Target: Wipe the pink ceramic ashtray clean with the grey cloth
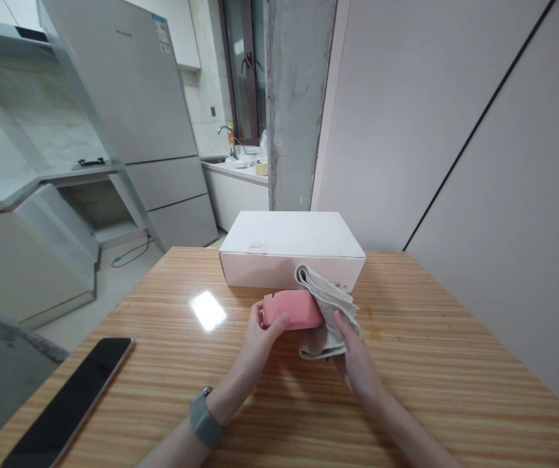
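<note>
My left hand (pixel 260 338) grips the left end of a pink rounded case (pixel 290 309), holding it just above the wooden table (pixel 430 364). My right hand (pixel 355 361) holds a beige-grey cloth (pixel 331 312) that is draped over the right end of the pink case, fingers closed on the fabric. A grey watch sits on my left wrist. Both hands are in the middle of the table, just in front of a white cardboard box (pixel 292 250).
A black phone (pixel 72 400) lies face up near the table's left front edge. A grey wall stands close on the right. Beyond the table are a concrete pillar (pixel 299 97), a tall grey fridge (pixel 138 110) and a kitchen counter with a sink.
</note>
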Action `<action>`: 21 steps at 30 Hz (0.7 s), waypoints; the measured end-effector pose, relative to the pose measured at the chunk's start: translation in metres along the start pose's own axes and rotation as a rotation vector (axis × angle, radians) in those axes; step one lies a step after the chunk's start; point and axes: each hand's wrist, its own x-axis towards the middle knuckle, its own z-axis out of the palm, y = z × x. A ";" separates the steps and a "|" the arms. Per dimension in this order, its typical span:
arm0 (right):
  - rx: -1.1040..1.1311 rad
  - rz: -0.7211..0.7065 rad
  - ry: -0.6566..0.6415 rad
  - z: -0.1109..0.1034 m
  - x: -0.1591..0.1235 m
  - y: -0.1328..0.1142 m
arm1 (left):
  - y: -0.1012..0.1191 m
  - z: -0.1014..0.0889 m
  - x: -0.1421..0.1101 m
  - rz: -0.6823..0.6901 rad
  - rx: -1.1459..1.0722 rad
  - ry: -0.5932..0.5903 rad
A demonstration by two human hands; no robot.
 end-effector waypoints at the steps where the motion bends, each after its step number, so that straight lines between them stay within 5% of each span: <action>1: 0.003 0.012 0.003 0.001 0.000 -0.002 | 0.002 0.000 -0.001 -0.002 -0.024 -0.022; 11: 0.136 0.114 0.011 0.010 -0.003 -0.022 | 0.010 0.001 -0.004 0.087 -0.029 -0.130; 16: 0.104 0.141 -0.050 0.007 -0.002 -0.019 | 0.002 0.002 -0.004 -0.021 -0.142 -0.294; 21: 0.123 0.113 -0.022 0.009 -0.002 -0.019 | 0.001 0.004 -0.005 -0.125 -0.199 -0.246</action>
